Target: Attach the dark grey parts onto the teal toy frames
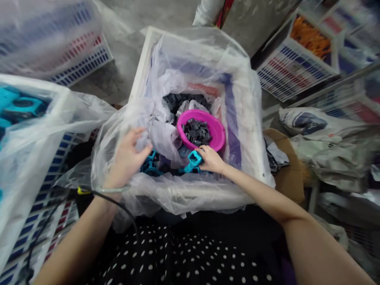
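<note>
My right hand [210, 159] grips a turquoise plastic part [195, 158] at the near side of a white crate [255, 118] lined with clear plastic. Beside that hand, a pink bowl [218, 132] holds many small dark grey pieces [196, 131]. My left hand [126, 156] is over the crate's left edge against the crumpled plastic liner [163, 136], its fingers apart and nothing visible in them. More turquoise parts [151, 164] lie between my hands, low in the crate. Behind the bowl are dark pieces [178, 101], partly covered by plastic.
On the left, a white crate [56, 95] holds turquoise parts, with stacked crates [80, 63] behind it. At the right are a crate of orange pieces [310, 39], plastic bags [341, 154] and cardboard [292, 174]. A black cable [124, 208] crosses my left forearm.
</note>
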A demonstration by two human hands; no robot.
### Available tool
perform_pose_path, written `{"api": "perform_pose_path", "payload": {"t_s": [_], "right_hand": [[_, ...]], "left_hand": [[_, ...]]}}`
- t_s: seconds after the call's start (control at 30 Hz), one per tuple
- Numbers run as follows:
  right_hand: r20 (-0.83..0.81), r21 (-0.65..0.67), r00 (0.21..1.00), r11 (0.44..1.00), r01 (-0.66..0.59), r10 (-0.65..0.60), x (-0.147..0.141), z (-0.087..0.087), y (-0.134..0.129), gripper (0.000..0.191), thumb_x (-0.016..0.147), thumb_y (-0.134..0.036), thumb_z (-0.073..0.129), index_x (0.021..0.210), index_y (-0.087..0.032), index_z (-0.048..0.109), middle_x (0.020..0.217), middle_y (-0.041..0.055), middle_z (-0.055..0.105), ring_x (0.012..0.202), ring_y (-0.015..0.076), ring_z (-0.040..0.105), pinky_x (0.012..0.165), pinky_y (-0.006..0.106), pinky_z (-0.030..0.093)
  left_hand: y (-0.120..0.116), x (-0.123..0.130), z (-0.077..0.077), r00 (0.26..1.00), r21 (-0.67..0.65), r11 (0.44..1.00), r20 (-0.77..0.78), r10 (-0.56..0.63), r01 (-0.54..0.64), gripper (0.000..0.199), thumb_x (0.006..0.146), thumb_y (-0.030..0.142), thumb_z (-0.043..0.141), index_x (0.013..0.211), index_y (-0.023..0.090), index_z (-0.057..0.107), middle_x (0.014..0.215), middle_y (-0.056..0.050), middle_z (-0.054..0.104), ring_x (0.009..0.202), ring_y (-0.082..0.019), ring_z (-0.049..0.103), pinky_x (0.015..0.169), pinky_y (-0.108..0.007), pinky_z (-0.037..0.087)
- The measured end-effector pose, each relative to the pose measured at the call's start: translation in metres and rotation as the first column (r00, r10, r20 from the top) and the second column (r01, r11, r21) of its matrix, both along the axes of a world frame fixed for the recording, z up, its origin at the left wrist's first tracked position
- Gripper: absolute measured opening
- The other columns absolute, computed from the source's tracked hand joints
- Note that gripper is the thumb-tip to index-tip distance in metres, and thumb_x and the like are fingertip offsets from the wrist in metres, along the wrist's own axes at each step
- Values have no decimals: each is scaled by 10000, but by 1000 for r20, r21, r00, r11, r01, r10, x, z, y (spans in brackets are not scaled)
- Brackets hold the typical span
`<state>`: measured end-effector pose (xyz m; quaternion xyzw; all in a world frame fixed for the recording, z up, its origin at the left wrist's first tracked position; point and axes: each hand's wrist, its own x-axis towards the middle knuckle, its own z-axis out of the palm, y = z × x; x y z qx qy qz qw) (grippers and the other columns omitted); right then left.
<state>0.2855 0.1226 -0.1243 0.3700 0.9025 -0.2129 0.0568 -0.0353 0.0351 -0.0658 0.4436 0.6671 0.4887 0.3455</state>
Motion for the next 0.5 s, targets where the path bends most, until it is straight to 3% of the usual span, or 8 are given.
{"api": "perform_pose_path", "payload": {"t_s": [0.03,0.1,0.17,0.2,0.23,0.3,0.4,0.5], "right_hand": [[-146,-34,989,999,33,-38,-2,11,-2,781,680,-225,833,1400,-121,549,1303,191,584,1224,349,569,1069,495,472],[-468,-175,875,984,45,-123,-6,32,-7,825,678,-295,856,1425,-182,526,1352,149,585,1270,321,579,1105,486,467],[-624,-360,762,930,-80,-176,-12,46,-5,825,707,-378,865,1441,-211,528,1408,131,599,1304,300,595,1109,464,481],[-626,-448,757,881,-152,-187,-14,49,1,809,729,-431,856,1440,-206,541,1406,129,621,1292,291,617,1088,450,505],[-587,-521,784,835,-176,-200,-16,50,10,764,764,-483,828,1421,-193,569,1361,125,664,1242,277,657,1048,434,539],[-445,-582,859,811,-63,-253,-18,44,36,626,860,-546,730,1335,-149,643,1186,118,752,1070,245,734,941,403,596],[-306,-450,869,863,229,-390,-19,27,73,454,987,-488,616,1244,-119,678,1117,114,750,986,219,731,906,406,603],[-303,-339,860,890,305,-410,-27,13,92,354,1008,-390,630,1272,-155,637,1259,102,666,1087,227,680,942,430,585]], "left_hand": [[-2,11,2,993,16,994,39,-111,110,600,654,276,876,1225,211,701,1323,-101,661,1292,-346,571,1216,-525,336],[-6,38,3,918,60,940,200,-342,337,789,532,230,953,1276,218,691,1405,-113,619,1388,-371,495,1258,-487,274],[-9,63,-1,809,81,884,371,-456,461,974,471,187,981,1376,234,624,1454,-120,587,1394,-370,497,1241,-466,310],[-10,71,-5,773,67,872,434,-462,484,998,480,181,981,1399,238,596,1426,-118,608,1347,-356,543,1207,-456,361],[-9,76,-10,754,27,870,486,-442,492,952,505,189,976,1378,231,599,1337,-111,662,1251,-331,612,1143,-442,432],[-7,79,-21,758,-111,882,567,-323,458,764,553,247,966,1243,202,641,1071,-68,734,995,-266,693,950,-391,543],[-1,76,-29,773,-274,904,627,-92,329,595,574,330,958,1060,182,650,890,-21,708,825,-205,671,777,-321,556],[5,77,-28,755,-281,926,655,-5,251,571,570,335,956,1027,184,649,894,-13,698,832,-195,657,773,-309,547]]}}
